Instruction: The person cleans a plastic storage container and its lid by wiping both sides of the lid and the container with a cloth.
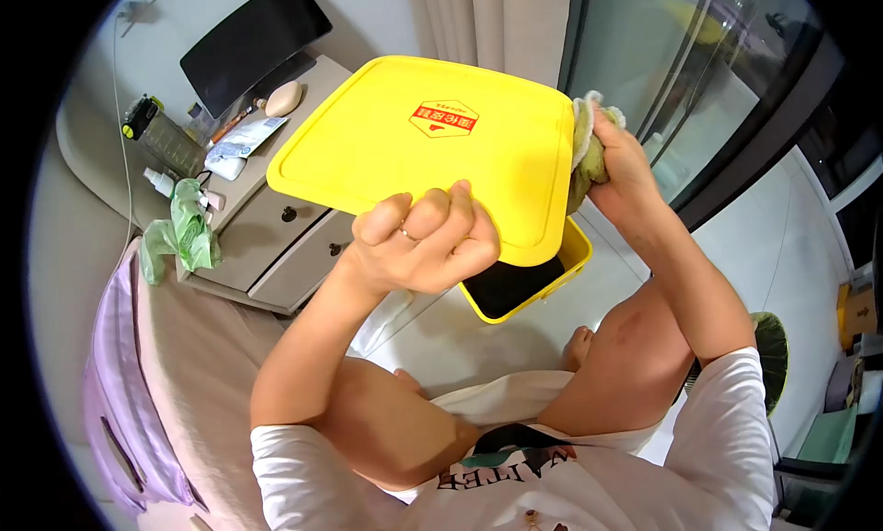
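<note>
A flat yellow lid (368, 136) with a red and yellow label is held up in front of me, tilted. My left hand (428, 235) grips its near edge, fingers curled over the top. At the lid's right edge, my right hand (625, 168) clutches a green and white cloth (589, 154) that is pressed against the rim. Below the lid stands a yellow bin (578, 246) on the floor, partly covered from view, with a dark inside.
To the left, a nightstand (267, 232) carries a dark monitor (253, 48), a water bottle (166, 136) and small items. A green plastic bag (189, 232) hangs at its corner. Beside me is a bed (198, 375); a glass door (681, 80) stands at right.
</note>
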